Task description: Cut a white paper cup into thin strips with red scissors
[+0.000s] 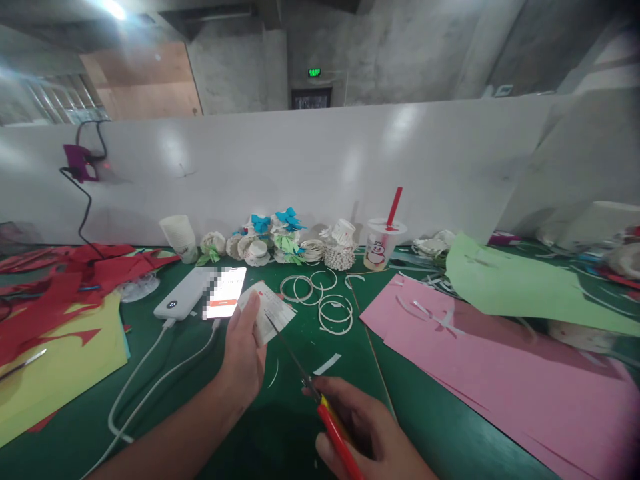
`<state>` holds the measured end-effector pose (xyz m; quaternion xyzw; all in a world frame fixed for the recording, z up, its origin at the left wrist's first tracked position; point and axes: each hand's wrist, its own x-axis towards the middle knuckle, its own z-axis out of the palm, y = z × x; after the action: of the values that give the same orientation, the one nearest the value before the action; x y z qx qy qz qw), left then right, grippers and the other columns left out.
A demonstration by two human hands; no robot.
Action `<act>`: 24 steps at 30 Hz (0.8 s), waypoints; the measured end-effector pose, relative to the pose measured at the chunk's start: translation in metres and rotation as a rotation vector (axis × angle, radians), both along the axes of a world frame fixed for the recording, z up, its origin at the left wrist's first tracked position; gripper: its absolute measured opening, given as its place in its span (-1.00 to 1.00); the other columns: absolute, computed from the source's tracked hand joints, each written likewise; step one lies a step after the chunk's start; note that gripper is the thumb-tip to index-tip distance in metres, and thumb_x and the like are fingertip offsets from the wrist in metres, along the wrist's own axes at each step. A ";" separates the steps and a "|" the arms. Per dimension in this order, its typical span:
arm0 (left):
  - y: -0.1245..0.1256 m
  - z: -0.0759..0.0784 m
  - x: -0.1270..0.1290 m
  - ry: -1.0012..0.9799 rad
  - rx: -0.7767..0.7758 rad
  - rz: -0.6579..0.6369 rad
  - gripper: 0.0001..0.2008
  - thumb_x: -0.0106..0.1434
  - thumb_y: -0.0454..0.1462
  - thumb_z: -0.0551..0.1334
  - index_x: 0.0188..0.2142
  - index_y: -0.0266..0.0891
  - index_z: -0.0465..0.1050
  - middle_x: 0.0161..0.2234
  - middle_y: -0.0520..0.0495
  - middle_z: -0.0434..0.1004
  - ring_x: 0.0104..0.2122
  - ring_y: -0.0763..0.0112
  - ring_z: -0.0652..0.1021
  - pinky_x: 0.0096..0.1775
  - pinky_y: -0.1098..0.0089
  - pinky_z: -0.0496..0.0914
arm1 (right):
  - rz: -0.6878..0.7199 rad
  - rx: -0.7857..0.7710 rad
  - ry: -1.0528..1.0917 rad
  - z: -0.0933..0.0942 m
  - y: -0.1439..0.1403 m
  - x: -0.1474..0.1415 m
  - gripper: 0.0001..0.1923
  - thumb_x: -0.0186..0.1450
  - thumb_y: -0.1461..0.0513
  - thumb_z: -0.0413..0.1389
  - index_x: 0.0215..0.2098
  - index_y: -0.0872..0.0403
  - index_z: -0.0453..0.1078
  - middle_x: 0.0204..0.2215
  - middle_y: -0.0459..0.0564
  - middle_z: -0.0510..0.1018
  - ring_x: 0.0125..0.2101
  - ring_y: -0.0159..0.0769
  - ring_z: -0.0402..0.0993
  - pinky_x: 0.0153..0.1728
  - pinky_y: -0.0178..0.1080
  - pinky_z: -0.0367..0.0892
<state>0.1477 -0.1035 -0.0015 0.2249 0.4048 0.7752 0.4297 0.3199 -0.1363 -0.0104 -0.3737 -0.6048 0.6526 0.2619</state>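
At your frame's right lies pink paper (500,373); a phone (226,293) glows centre-left, red scraps (60,280) far left, a drink cup (381,247) behind.

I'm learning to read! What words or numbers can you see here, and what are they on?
None can be read.
Green sign above the far door: glowing, too blurred.
Phone screen: pixelated.
Cup with red straw: a cartoon figure, lettering too small.
Paper piece in the left hand: print too small.

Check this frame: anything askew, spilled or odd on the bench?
Nothing spilled or broken. The drink cup stands upright. White paper rings and cut strips lie scattered on the green mat, and red paper scraps are heaped at the left. The left hand holds a paper piece; the right hand holds scissors.
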 end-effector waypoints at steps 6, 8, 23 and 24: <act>0.001 -0.001 0.000 -0.001 0.004 0.005 -0.68 0.16 -0.11 0.21 -0.18 -0.28 0.44 -0.30 -0.11 0.57 -0.26 0.28 0.56 -0.17 0.31 0.41 | 0.033 0.019 0.023 0.000 0.001 0.000 -0.64 0.07 0.11 0.19 -0.18 0.05 0.38 -0.53 -0.17 0.28 -0.54 -0.40 0.19 -0.49 -0.33 0.19; 0.001 -0.001 0.000 0.000 -0.002 0.007 -0.68 0.16 -0.11 0.21 -0.18 -0.27 0.44 -0.29 -0.11 0.57 -0.26 0.28 0.56 -0.17 0.30 0.41 | 0.022 0.009 0.039 -0.002 0.001 0.000 -0.62 0.07 0.10 0.19 -0.17 0.05 0.37 -0.52 -0.16 0.29 -0.53 -0.39 0.18 -0.48 -0.33 0.19; 0.000 0.001 0.000 -0.002 -0.001 -0.004 -0.70 0.14 -0.13 0.23 -0.20 -0.28 0.43 -0.28 -0.11 0.56 -0.29 0.30 0.55 -0.20 0.33 0.41 | 0.111 -0.101 0.089 0.018 0.005 0.000 -0.64 0.12 0.02 0.17 -0.25 0.10 0.42 -0.57 -0.20 0.16 -0.57 -0.46 0.03 -0.58 -0.38 -0.01; 0.000 0.001 0.001 -0.006 -0.005 -0.009 -0.70 0.13 -0.13 0.24 -0.20 -0.28 0.43 -0.29 -0.11 0.56 -0.29 0.30 0.55 -0.21 0.33 0.41 | 0.100 -0.113 0.090 0.018 0.004 -0.001 -0.65 0.11 0.01 0.17 -0.27 0.10 0.42 -0.57 -0.20 0.18 -0.57 -0.46 0.04 -0.59 -0.38 0.00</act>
<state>0.1482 -0.1031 -0.0001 0.2232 0.4044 0.7730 0.4348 0.3194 -0.1318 0.0073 -0.3274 -0.5727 0.7141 0.2343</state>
